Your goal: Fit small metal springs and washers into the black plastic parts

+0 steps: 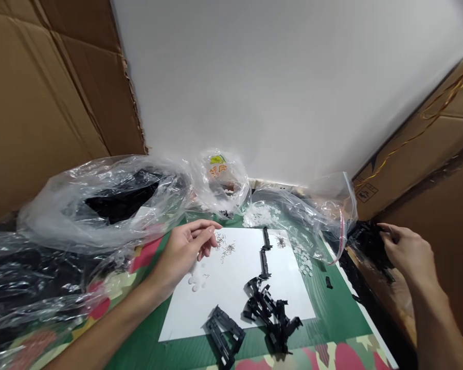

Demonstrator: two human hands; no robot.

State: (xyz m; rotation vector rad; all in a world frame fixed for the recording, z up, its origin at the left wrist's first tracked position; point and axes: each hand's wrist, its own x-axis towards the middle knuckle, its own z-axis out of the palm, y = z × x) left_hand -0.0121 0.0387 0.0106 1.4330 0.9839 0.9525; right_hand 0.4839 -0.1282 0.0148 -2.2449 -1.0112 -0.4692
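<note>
The left hand (185,249), fingers loosely curled and holding nothing, hovers beside tiny metal springs (227,247); a brush could scatter them. The right hand (409,252) grips black plastic parts (364,241), which could spill.

Cardboard boxes (42,92), white wall (285,82)

A plain white wall (285,87) fills the scene from eleven to one o'clock, evenly lit, with no window in sight. Brown cardboard sheets (42,82) lean at nine to ten o'clock — creased, with a torn edge against the wall. More cardboard (440,154) stands at three o'clock, crossed by a yellowish strap (443,105). At six o'clock lies the table (332,313) — a green surface with a camouflage-patterned border.
</note>
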